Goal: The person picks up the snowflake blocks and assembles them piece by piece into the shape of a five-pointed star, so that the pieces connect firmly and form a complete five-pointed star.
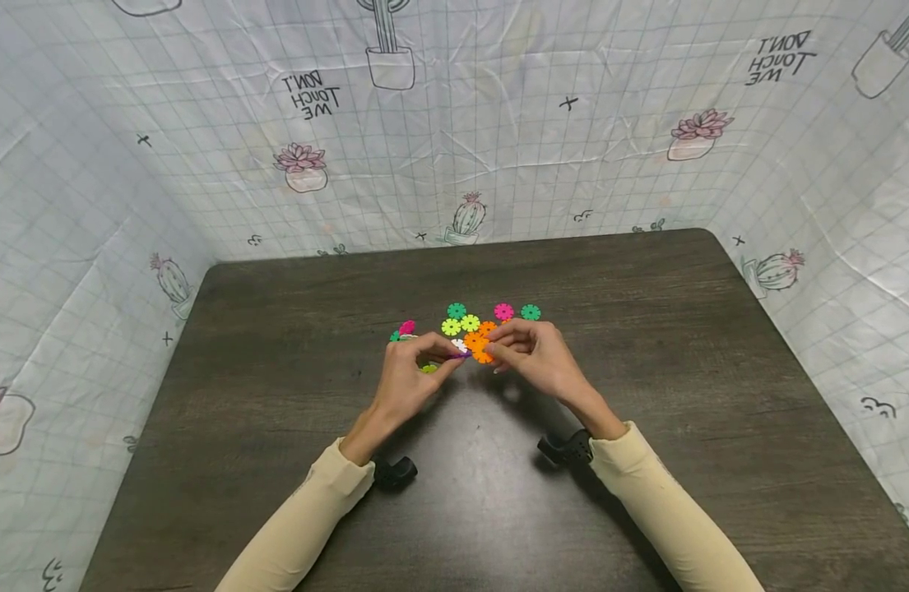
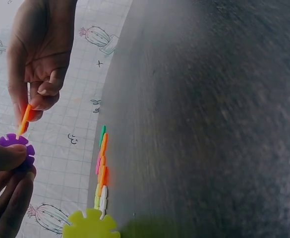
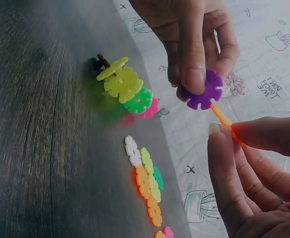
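Note:
My left hand (image 1: 410, 374) pinches a purple notched disc (image 3: 209, 91) between thumb and fingers. Opposite it, my right hand (image 1: 543, 362) holds an orange notched disc (image 3: 224, 118) by its edge, between thumb and fingertips. Both discs are held up above the table. In the right wrist view they meet at their rims, the orange one seen edge-on and turned across the purple one. How deep the notches sit in each other I cannot tell. Part of the purple disc is hidden behind the left thumb.
On the dark wooden table (image 1: 276, 427), loose white (image 3: 133, 151), yellow (image 1: 451, 327), green (image 1: 531, 312), pink (image 1: 503, 312) and orange discs lie beyond the hands. A group of upright and tilted discs (image 3: 122, 85) stands near the left hand. Patterned cloth (image 1: 498, 123) borders the table.

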Demonstrator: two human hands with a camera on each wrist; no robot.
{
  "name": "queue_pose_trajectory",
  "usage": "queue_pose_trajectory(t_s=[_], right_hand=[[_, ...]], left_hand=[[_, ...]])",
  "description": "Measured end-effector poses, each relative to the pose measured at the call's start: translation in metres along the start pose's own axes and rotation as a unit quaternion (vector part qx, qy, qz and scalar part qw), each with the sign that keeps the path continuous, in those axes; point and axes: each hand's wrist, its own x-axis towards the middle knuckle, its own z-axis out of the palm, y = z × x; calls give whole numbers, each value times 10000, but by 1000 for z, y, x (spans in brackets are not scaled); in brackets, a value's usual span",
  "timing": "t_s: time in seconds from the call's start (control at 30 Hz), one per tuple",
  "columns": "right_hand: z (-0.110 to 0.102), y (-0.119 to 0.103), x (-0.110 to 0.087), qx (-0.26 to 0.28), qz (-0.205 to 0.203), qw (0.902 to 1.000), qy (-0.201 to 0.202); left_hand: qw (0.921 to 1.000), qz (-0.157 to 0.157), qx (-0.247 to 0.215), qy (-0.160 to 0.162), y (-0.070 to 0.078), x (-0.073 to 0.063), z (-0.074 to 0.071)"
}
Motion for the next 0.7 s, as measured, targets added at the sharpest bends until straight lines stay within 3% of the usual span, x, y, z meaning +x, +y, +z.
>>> queue_pose_trajectory(t_s=[0.5, 0.7], right_hand=[[1, 0, -1, -37, -54, 9999, -86], [1, -2, -3, 24, -25, 10000, -75]], left_hand=[[9998, 175, 23, 43, 1, 0, 2], [9984, 498, 272, 33, 0, 0, 0]])
